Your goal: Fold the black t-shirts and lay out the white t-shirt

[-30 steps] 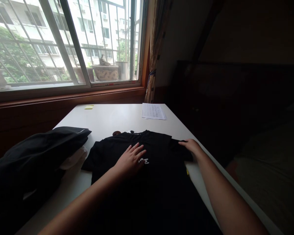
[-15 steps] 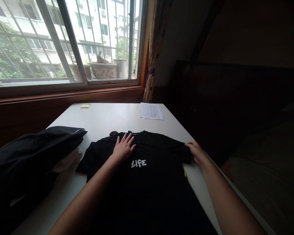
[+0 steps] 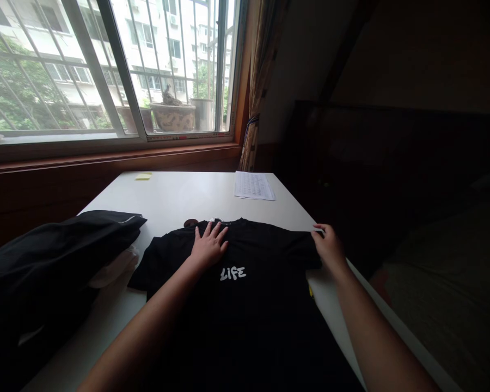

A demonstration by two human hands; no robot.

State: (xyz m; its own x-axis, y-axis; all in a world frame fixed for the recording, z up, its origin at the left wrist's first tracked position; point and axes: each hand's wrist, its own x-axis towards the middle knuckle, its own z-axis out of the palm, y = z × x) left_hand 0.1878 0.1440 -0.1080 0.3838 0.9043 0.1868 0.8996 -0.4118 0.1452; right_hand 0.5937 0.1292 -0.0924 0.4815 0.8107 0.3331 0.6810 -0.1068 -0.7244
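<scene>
A black T-shirt with white lettering lies spread on the white table, its collar toward the far side. My left hand rests flat on it just below the collar, fingers spread. At the right sleeve's outer edge is my right hand, its thumb at the sleeve's corner and its index finger lifted apart from the thumb. Beyond the collar a brown round object shows in part. A bit of yellow peeks out beside the shirt's right side.
Dark clothing is heaped on the table's left side, with a pale translucent piece beside it. Printed papers and yellow sticky notes lie near the far edge. A barred window stands behind.
My right hand has shifted slightly up at the sleeve, and its index finger has lifted from the cloth. The sleeve's outer edge sits a little higher. My left hand stays flat.
</scene>
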